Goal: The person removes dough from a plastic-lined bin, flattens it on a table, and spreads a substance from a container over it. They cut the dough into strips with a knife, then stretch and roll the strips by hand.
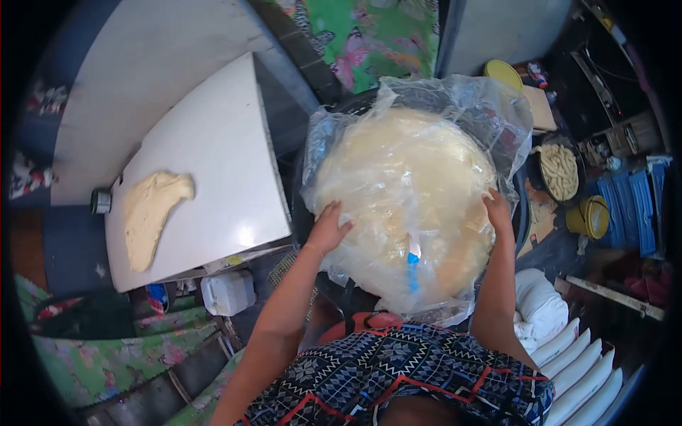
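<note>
A very large round mass of pale dough (398,156) fills a wide dark basin (522,213) in front of me. Clear plastic sheet (490,106) lies over the dough, crumpled around the rim, with a blue mark near the front. At the left side of the dough, my left hand (329,228) rests against the plastic, its thumb apart from its fingers. On the opposite side my right hand (499,211) has its fingertips close together on the plastic sheet, near the basin's edge.
To the left, a white-topped table (220,163) carries a flat piece of dough (153,213). A white jug (229,292) stands below it. At right are a pot of dough strips (559,172), a yellow bucket (590,216), blue stacked items (629,206) and a white sack (538,305).
</note>
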